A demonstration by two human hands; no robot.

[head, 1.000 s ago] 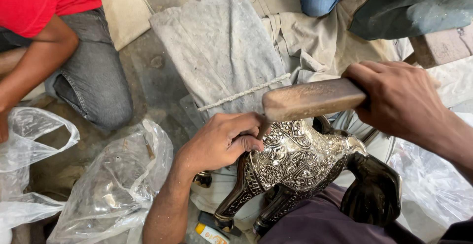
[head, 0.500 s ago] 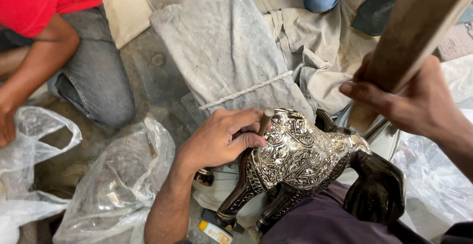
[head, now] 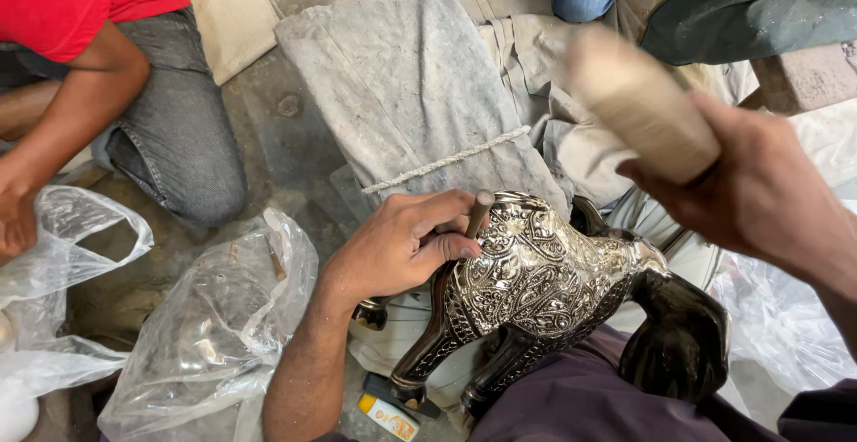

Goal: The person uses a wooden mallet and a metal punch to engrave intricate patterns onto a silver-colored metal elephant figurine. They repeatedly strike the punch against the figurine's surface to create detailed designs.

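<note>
soft, even daylight fills the scene, moderately bright, with no hard shadows. the embossed silver figure (head: 544,272) at 6 o'clock catches small glints, and its black head (head: 674,344) shows a dull sheen. the wooden mallet (head: 638,103) at 2 o'clock is smeared by motion blur, as is the right hand (head: 759,192) gripping it. the clear plastic bags (head: 214,317) at 8 o'clock show pale glare. the rest is sharp.

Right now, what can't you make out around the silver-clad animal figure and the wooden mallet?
Head view:
- Pale wooden mallet: motion-blurred, handle hidden in the right hand.
- Thin punch tool: tip hidden behind the left hand.
- Silver-embossed dark animal figure: hind part hidden behind the lap.
</note>
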